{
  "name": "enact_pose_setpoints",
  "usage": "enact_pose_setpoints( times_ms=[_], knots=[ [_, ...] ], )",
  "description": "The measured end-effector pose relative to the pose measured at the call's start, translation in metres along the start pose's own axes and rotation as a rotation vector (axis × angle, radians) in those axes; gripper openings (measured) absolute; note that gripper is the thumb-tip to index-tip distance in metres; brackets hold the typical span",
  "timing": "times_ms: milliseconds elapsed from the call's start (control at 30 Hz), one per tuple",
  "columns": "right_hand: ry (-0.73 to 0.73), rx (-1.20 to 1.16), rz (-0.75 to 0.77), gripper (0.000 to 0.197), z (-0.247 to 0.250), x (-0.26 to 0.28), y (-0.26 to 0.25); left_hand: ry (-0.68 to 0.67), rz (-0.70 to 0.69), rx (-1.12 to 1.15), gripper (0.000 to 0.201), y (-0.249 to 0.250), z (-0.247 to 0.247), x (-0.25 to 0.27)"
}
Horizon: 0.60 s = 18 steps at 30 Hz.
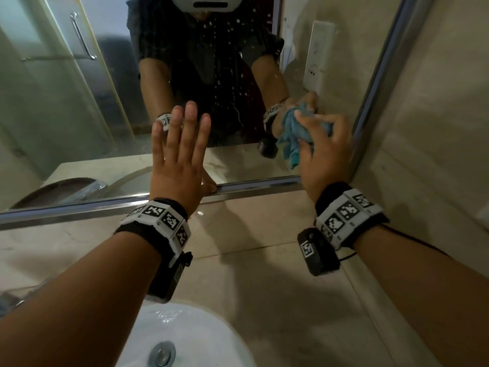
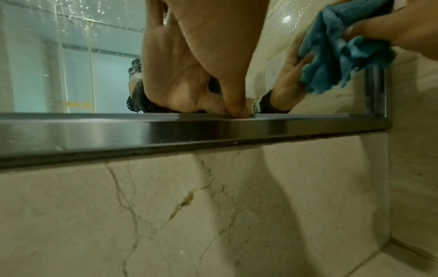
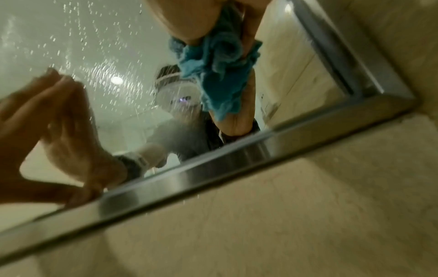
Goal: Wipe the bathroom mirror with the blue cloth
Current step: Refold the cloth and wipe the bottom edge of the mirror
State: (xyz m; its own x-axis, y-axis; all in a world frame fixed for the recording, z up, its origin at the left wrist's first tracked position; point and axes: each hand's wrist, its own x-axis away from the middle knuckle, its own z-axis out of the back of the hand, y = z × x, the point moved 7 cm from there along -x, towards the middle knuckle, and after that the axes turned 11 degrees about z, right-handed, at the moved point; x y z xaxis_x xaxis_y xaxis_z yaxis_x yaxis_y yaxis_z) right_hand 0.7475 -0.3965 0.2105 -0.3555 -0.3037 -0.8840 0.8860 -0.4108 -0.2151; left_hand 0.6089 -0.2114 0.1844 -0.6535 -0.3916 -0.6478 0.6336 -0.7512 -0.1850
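Against the one mirror [image 1: 79,102], the left hand [image 1: 177,157] lies flat, fingers straight, while the right hand [image 1: 324,154] grips one blue cloth [image 1: 293,133].

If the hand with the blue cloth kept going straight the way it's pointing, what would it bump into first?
Most likely the mirror. The right hand points at the glass near its lower right corner, with the cloth bunched in its fingers in front, so the cloth would meet the glass first. It may already touch; depth is unclear.
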Motion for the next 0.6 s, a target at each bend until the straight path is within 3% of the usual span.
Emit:
enact_pose_setpoints(
  times_ms=[67, 233, 267, 400, 500, 600],
  knots=[
    [-0.138, 0.096, 0.001, 0.017, -0.016, 0.015, -0.010, -0.004, 0.000, 0.006, 0.137, -0.001, -0.001, 0.000],
    [-0.465, -0.035, 0.154, 0.029, -0.047, 0.059, -0.031, -0.039, 0.009, 0.025, 0.135, 0.000, 0.001, 0.001],
    [-0.464, -0.008, 0.197, 0.029, -0.046, 0.060, -0.028, -0.045, 0.013, 0.029, 0.135, 0.000, 0.001, 0.001],
    [-0.325, 0.017, 0.105, 0.029, -0.023, 0.059, 0.014, -0.038, 0.006, 0.023, 0.136, 0.001, 0.001, 0.002],
    [-0.199, -0.051, -0.198, 0.039, -0.007, 0.063, 0.060, -0.025, -0.002, 0.025, 0.135, 0.001, 0.001, 0.001],
    [0.024, -0.025, -0.332, 0.035, -0.002, 0.062, 0.069, -0.014, -0.010, 0.031, 0.133, 0.002, -0.001, 0.001]
  ],
)
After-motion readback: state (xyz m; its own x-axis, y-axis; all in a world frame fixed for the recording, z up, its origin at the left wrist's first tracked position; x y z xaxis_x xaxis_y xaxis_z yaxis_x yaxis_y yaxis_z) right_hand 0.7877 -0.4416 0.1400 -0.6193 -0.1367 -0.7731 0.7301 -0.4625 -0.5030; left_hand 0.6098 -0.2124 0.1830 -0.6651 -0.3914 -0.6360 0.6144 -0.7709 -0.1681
